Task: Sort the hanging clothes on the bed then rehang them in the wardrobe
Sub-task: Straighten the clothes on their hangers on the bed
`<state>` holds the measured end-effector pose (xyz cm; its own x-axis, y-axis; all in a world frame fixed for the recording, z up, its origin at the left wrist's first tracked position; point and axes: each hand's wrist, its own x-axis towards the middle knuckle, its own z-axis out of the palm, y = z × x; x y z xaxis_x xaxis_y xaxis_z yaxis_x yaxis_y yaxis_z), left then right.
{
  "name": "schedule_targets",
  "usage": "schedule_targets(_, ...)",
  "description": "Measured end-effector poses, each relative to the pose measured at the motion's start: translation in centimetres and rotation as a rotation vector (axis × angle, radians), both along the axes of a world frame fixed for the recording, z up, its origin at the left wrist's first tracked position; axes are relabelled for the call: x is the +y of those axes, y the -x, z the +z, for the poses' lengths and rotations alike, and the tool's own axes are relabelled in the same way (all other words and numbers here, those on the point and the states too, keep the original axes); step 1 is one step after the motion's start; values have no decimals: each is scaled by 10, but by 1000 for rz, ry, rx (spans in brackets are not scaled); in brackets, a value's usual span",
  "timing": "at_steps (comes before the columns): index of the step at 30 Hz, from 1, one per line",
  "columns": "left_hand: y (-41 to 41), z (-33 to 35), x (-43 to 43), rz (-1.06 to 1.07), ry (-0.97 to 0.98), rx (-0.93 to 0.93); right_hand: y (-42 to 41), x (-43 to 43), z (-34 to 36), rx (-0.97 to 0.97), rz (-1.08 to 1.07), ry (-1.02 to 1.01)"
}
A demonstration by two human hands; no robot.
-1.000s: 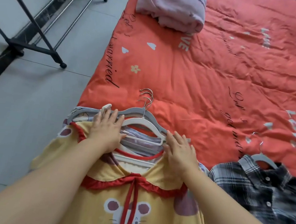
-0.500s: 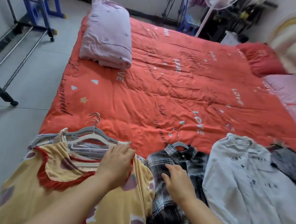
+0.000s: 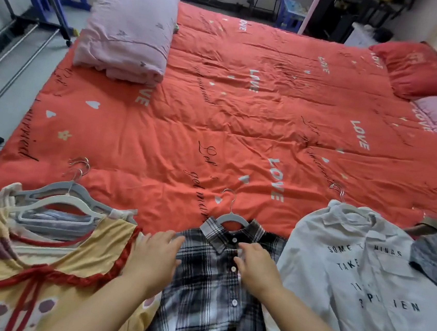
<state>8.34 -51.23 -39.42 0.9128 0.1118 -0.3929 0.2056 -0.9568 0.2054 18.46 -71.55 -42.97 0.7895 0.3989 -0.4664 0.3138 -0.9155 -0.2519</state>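
- A black-and-white plaid shirt [image 3: 206, 293] is laid front-up at the lower centre of the frame, on the near edge of the bed [image 3: 242, 130]. It is buttoned, and its collar sits on a grey hanger [image 3: 229, 217] whose hook points up the frame.
- The left hand [image 3: 153, 261] is rested on the shirt's left shoulder area, at the border with the yellow dress. Its fingers [image 3: 170, 237] are stretched out and slightly apart.
- The right hand [image 3: 257, 269] is laid on the button placket just below the collar, with its fingers held close together and nearly straight, not clamped on anything.
- A yellow dress [image 3: 39, 268] with red trim is seen at lower left, on top of a stack of hangers [image 3: 65, 203] and other garments.
- A white shirt [image 3: 355, 287] with black lettering lies just beside the plaid shirt at lower right, its sleeve edge touching it. A grey garment [image 3: 436, 258] overlaps the white shirt's far side.
- Open red quilt is left across the middle of the bed.
- A folded lilac blanket [image 3: 129, 26] is placed at upper left and a red pillow [image 3: 416, 67] at upper right.
- A clothes rack [image 3: 25, 18] stands on the floor at the far left.
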Motion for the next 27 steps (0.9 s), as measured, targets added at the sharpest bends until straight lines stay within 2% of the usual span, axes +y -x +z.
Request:
schedule_targets(6,-54,-69,-26,133,32,58,-83,5,-68,-113,97,-47)
schedule_targets(11,-64,-106,-31,200,52,120,-110,22,-113,-141,81,-20)
schedule_targets(13,-63,-110,-31,213,57,138,-112,22,-120,-216,98,-7)
schedule_targets(17,-58,-99,-33,215,9,74,-110,12,-98,-313,70,-218)
schedule_targets(22,-55,-53,-36,247,-22,-51,-86,3,-30,-425,143,-524)
schedule_targets(25,-40,-18,-30,257,-10,-213,-63,7,20,-498,149,-617)
schedule_targets(27,-23,9,-26,284,94,-340,-44,7,53,-594,166,-651)
